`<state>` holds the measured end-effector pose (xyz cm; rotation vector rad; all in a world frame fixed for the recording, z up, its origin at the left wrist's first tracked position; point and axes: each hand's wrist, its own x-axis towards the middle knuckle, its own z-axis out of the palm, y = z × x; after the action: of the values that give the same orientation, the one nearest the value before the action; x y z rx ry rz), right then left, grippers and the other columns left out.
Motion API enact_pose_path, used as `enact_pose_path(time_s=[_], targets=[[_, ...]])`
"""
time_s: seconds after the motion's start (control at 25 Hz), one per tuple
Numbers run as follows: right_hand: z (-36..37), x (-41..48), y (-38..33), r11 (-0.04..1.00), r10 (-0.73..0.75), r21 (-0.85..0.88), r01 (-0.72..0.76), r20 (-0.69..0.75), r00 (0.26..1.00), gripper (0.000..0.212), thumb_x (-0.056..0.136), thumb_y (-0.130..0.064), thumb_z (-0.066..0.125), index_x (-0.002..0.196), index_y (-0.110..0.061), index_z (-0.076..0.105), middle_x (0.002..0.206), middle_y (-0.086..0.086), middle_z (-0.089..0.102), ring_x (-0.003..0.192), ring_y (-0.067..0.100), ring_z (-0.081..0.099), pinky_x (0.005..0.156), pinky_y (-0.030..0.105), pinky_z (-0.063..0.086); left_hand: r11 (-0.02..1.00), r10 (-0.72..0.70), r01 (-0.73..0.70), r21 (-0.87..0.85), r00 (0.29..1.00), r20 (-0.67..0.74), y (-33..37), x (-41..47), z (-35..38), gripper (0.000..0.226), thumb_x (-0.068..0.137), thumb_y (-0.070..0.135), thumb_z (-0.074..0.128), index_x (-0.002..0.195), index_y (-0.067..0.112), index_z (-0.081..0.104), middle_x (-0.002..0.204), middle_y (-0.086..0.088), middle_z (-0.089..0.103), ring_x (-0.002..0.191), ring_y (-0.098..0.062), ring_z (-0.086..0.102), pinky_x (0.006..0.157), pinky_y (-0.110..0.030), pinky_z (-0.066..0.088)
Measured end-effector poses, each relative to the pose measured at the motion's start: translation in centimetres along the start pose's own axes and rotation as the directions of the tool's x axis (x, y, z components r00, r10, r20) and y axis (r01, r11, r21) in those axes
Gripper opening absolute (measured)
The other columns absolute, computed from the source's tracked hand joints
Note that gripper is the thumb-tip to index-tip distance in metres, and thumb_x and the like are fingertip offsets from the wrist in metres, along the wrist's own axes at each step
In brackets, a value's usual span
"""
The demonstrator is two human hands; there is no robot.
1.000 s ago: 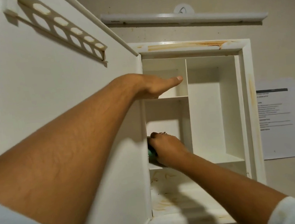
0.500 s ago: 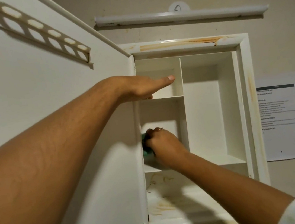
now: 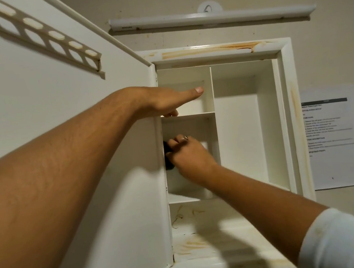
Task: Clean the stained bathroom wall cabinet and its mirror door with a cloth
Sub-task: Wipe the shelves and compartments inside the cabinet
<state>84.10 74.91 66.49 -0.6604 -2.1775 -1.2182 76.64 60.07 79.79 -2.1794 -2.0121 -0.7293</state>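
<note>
The open door (image 3: 62, 146) of the cabinet fills the left half of the frame, seen from its white inner side, and a rack with oval holes (image 3: 35, 37) is fixed to it in the upper left corner. The cabinet (image 3: 292, 120) itself takes the centre of the frame; it is white and is divided into a tall compartment on the right, two smaller compartments on the left, one above the other, and a wide compartment at the bottom. Brownish stains (image 3: 206, 50) run along the top of its frame, more go down the right side of the frame, and others lie on the floor of the bottom compartment, in the lower centre. Above the cabinet, at the top of the frame, a long white lamp (image 3: 211, 18) is mounted on the wall. Printed sheets of paper (image 3: 337, 137) hang on the wall at the right edge. The left hand (image 3: 168, 100) lies flat with the fingers straight over the edge of the door, in front of the upper left compartment, and grasps nothing. The right hand (image 3: 187, 154) is inside the middle left compartment, fingers bent around a dark cloth (image 3: 168, 154), and presses it to the left inner wall beside the door hinge. Only a small part of the cloth shows, and a ring (image 3: 185, 137) is on one finger.
</note>
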Motion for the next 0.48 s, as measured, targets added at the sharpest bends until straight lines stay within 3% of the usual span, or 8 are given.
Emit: enact_pose_path(time_s=[0.08, 0.24, 0.28, 0.36, 0.44, 0.48], targets=[[-2.4, 0.5, 2.8, 0.986, -0.082, -0.143, 0.089, 0.05, 0.995, 0.031, 0.088, -0.02, 0.073, 0.119, -0.016, 0.07, 0.118, 0.011, 0.063, 0.111, 0.032, 0.057, 0.091, 0.042, 0.048, 1.0, 0.002, -0.002, -0.001, 1.0, -0.002, 0.2, -0.1, 0.1, 0.089, 0.091, 0.083, 0.021, 0.16, 0.027, 0.029, 0.153, -0.009, 0.051, 0.141, -0.026, 0.046, 0.114, -0.039, 0.028], [-3.8, 0.1, 3.7, 0.927, 0.106, -0.371, -0.054, 0.119, 0.987, 0.029, 0.1, -0.027, 0.059, 0.125, -0.013, 0.065, 0.113, 0.01, 0.063, 0.103, 0.028, 0.062, 0.082, 0.037, 0.042, 1.0, -0.005, 0.005, -0.018, 1.0, 0.009, 0.5, -0.6, 0.1, 0.084, 0.094, 0.079, 0.022, 0.161, 0.028, 0.026, 0.152, -0.012, 0.05, 0.14, -0.027, 0.047, 0.11, -0.036, 0.029], [-3.5, -0.5, 2.3, 0.938, 0.125, -0.34, -0.065, 0.16, 0.979, 0.029, 0.101, -0.029, 0.06, 0.123, -0.012, 0.065, 0.113, 0.01, 0.063, 0.101, 0.027, 0.062, 0.079, 0.036, 0.042, 1.0, 0.0, 0.0, -0.023, 1.0, 0.01, 0.6, -0.8, 0.2, 0.083, 0.094, 0.078, 0.021, 0.161, 0.029, 0.025, 0.153, -0.013, 0.049, 0.14, -0.027, 0.046, 0.113, -0.037, 0.029], [-1.9, -2.1, -1.2, 0.985, 0.17, -0.076, -0.155, 0.284, 0.944, 0.027, 0.099, -0.027, 0.062, 0.12, -0.011, 0.065, 0.112, 0.011, 0.064, 0.097, 0.027, 0.064, 0.074, 0.036, 0.046, 0.999, 0.012, -0.012, -0.029, 1.0, -0.001, 0.8, -0.9, 0.3, 0.079, 0.096, 0.076, 0.021, 0.161, 0.03, 0.026, 0.153, -0.013, 0.048, 0.136, -0.025, 0.049, 0.112, -0.035, 0.029], [-0.9, -3.7, -2.9, 0.935, 0.2, 0.206, -0.289, 0.366, 0.909, 0.02, 0.094, -0.024, 0.066, 0.112, -0.014, 0.066, 0.104, 0.008, 0.066, 0.091, 0.027, 0.066, 0.071, 0.035, 0.051, 0.999, 0.026, -0.026, -0.034, 1.0, -0.009, 0.7, -1.0, 0.4, 0.077, 0.097, 0.075, 0.021, 0.16, 0.032, 0.027, 0.152, -0.013, 0.049, 0.133, -0.023, 0.05, 0.108, -0.032, 0.029], [-0.6, -3.8, -2.2, 0.901, 0.22, 0.29, -0.322, 0.334, 0.916, 0.016, 0.092, -0.02, 0.067, 0.108, -0.016, 0.067, 0.099, 0.005, 0.066, 0.089, 0.027, 0.066, 0.069, 0.034, 0.05, 0.999, 0.025, -0.026, -0.039, 1.0, -0.017, 0.7, -1.1, 0.5, 0.077, 0.097, 0.075, 0.021, 0.16, 0.032, 0.027, 0.153, -0.013, 0.049, 0.135, -0.024, 0.05, 0.11, -0.033, 0.029]])
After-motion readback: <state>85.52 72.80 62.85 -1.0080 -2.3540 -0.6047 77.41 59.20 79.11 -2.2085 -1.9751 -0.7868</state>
